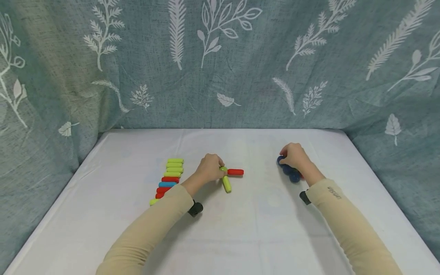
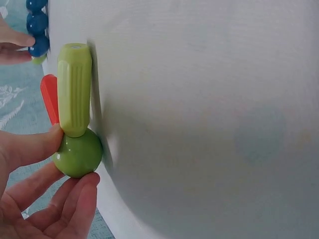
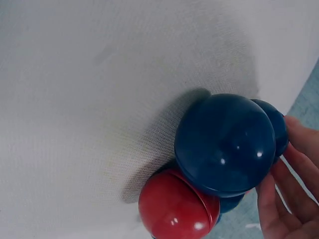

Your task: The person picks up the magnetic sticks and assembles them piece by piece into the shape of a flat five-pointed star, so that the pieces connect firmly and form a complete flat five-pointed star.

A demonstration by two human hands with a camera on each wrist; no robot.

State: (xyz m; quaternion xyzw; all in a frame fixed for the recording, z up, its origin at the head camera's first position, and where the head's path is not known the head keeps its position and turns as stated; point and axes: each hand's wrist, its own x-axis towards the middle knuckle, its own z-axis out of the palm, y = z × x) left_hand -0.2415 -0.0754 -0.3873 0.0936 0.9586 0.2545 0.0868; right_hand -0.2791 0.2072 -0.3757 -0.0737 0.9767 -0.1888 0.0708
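My left hand point(image 1: 209, 168) pinches a glossy green ball point(image 2: 77, 153) between thumb and fingers. A ribbed green rod point(image 2: 75, 92) meets the ball and points toward the near side in the head view. From the ball's right side extends a red rod point(image 1: 235, 172). Over on the right, my right hand point(image 1: 296, 155) grips the farthest of several dark blue balls point(image 1: 294, 177) standing in a line. In the right wrist view a large blue ball point(image 3: 227, 144) sits beside a red ball point(image 3: 177, 206); the gripped ball is partly hidden behind it.
Left of my left arm lies a column of short rods: green rods point(image 1: 175, 165), red rods point(image 1: 170, 179) and a blue rod point(image 1: 167, 184). My left sleeve covers part of it. All lie on a white cloth-covered table point(image 1: 240, 229); a patterned curtain point(image 1: 254, 95) hangs behind.
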